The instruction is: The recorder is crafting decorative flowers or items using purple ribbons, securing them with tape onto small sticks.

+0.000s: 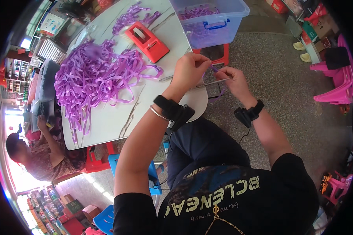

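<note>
My left hand [190, 72] is raised over the table's right edge, thumb and fingertips pinched on a purple ribbon [222, 92]. Just to its right my right hand [234, 81] is closed too, its fingertips at the same ribbon and at one end of a thin greyish strip [213, 82]. The ribbon hangs in a small loop below the fingers. What exactly lies between the right fingertips is too small to make out. A big tangled heap of purple ribbons [94, 74] covers the left of the white table [110, 124].
A red tape dispenser [148, 42] stands beyond my left hand. Past the table's far right edge, a clear lidless bin [223, 33] holds more ribbons, over a red stool [224, 55]. At left sits another person [47, 152]. Pink chairs [339, 78] stand at right.
</note>
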Demonstrator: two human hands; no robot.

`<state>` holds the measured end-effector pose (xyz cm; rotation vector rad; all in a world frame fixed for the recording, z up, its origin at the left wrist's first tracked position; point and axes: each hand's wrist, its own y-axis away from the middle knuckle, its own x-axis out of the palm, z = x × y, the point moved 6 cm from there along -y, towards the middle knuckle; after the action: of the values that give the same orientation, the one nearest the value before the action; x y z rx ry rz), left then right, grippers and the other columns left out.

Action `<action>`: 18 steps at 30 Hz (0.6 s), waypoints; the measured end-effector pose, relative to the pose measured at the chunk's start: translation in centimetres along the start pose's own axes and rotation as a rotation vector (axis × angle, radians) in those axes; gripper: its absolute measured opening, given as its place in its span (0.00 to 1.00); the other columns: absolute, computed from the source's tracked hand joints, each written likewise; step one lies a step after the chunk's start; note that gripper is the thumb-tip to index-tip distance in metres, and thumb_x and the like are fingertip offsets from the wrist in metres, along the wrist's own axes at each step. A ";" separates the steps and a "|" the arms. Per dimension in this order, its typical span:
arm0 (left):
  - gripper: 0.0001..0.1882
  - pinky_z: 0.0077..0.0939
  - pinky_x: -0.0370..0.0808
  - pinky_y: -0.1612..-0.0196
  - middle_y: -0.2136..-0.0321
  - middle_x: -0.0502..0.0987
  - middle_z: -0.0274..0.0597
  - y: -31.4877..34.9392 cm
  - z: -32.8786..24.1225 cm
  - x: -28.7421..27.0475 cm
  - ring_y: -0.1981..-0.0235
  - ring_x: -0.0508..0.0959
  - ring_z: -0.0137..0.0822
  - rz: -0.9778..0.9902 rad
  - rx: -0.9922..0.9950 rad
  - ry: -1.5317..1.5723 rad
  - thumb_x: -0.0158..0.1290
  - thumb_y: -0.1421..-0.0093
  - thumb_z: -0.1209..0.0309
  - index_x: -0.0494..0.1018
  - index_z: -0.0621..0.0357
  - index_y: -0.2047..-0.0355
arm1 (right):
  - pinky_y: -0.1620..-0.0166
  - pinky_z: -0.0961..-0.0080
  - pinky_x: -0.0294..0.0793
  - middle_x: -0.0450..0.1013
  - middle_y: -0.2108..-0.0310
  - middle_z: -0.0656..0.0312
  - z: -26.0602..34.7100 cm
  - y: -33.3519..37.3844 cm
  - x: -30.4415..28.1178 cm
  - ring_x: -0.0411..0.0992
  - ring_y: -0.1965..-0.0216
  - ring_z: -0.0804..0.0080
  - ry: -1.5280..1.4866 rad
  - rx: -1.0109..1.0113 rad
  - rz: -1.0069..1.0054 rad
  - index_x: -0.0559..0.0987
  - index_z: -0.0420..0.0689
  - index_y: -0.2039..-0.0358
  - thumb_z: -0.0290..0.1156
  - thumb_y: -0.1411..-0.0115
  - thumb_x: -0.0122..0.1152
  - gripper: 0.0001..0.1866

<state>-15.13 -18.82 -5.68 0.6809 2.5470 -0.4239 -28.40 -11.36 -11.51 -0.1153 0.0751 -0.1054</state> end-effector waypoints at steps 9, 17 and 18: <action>0.11 0.25 0.70 0.72 0.78 0.76 0.43 -0.6 -0.6 0.4 0.77 0.75 0.31 0.058 -0.028 -0.232 0.58 0.53 0.64 0.78 0.60 0.73 | 0.70 0.85 0.67 0.75 0.75 0.65 -0.7 1.6 0.8 0.70 0.74 0.84 0.019 0.044 -0.069 0.77 0.37 0.67 0.28 0.44 0.55 0.08; 0.11 0.28 0.73 0.69 0.78 0.78 0.40 -1.0 0.5 0.6 0.76 0.77 0.37 0.095 -0.122 -0.252 0.58 0.55 0.61 0.79 0.54 0.75 | 0.69 0.85 0.68 0.76 0.76 0.63 2.1 7.9 1.3 0.71 0.73 0.83 0.088 0.051 -0.050 0.77 0.37 0.71 0.29 0.44 0.55 0.08; 0.11 0.28 0.73 0.69 0.78 0.78 0.40 -1.1 0.6 0.6 0.75 0.78 0.37 0.106 -0.122 -0.272 0.58 0.55 0.61 0.79 0.53 0.75 | 0.69 0.85 0.68 0.76 0.76 0.62 2.6 9.0 1.4 0.72 0.73 0.82 0.092 0.078 -0.047 0.77 0.37 0.72 0.29 0.44 0.56 0.08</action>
<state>-15.94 -19.78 -6.31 0.6609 2.2487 -0.2992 -25.90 -2.33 -10.06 -0.0345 0.1605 -0.1599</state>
